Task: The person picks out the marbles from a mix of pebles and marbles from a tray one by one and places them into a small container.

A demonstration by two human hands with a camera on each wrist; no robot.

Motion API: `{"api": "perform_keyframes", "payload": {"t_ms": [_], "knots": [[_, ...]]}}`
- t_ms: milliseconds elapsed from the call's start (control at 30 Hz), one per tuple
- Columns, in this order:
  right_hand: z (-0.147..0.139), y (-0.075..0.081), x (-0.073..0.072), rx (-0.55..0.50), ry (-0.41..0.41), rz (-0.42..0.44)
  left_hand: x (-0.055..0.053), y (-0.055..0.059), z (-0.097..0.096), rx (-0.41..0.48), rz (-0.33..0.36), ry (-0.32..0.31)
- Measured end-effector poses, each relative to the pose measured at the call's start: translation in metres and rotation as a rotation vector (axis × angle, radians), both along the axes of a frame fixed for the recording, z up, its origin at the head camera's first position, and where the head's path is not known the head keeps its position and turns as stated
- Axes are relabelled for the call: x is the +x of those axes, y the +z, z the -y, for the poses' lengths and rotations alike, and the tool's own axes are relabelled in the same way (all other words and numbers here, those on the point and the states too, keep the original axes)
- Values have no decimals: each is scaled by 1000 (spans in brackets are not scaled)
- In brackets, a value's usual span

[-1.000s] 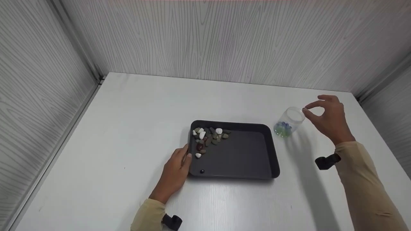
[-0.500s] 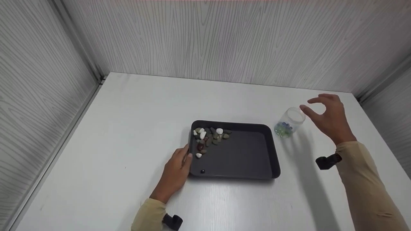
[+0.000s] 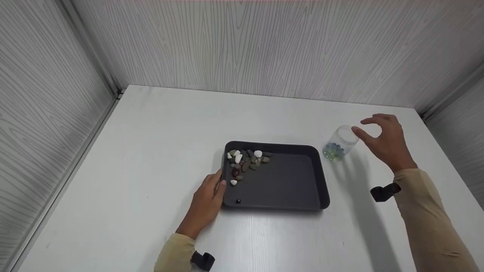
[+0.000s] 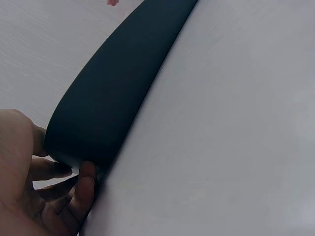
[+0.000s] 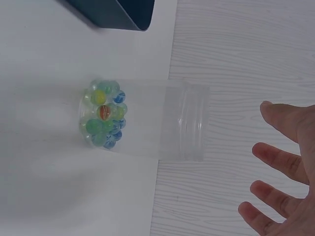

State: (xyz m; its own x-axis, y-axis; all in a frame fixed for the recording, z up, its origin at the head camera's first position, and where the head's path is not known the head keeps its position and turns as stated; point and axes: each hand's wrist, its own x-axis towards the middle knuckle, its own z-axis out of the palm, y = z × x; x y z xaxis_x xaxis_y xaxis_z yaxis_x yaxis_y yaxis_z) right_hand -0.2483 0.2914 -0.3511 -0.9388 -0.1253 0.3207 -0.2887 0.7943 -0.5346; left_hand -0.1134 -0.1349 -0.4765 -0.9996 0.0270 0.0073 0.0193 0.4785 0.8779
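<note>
My left hand [image 3: 206,202] grips the left side of a dark grey tray [image 3: 287,181], its thumb at the rim. The left wrist view shows curled fingers [image 4: 84,189] against the tray's corner. Pebbles [image 3: 245,162] in white, brown, grey and dark red lie bunched in the tray's back left. One small black ball [image 3: 238,201] sits alone near its front left corner. Right of the tray stands a clear jar [image 5: 147,118] with glass marbles [image 5: 103,115] in its bottom, mostly green and blue. Beside the jar's mouth hovers my right hand [image 3: 389,141], fingers spread apart, holding nothing.
The white table [image 3: 124,162] carries the tray and the jar. A grey wood-grain panel [image 3: 242,49] rises along its back edge, with further panels at the left and right. Black wrist cameras [image 3: 385,192] are strapped over both sleeves.
A second ago my right thumb and forefinger touched at the jar's rim; now they are parted. The hand has shifted only slightly. The left hand and the tray stay put.
</note>
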Motion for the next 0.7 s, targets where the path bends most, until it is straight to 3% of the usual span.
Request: {"api": "perform_keyframes", "payload": {"t_ms": [333,700], "knots": [[-2,-20,8,-23,3,24,-2,0,3,1,20,14],[-10,-48,16,-59,-140,57,-18,16,14,-32,68,-14]]}}
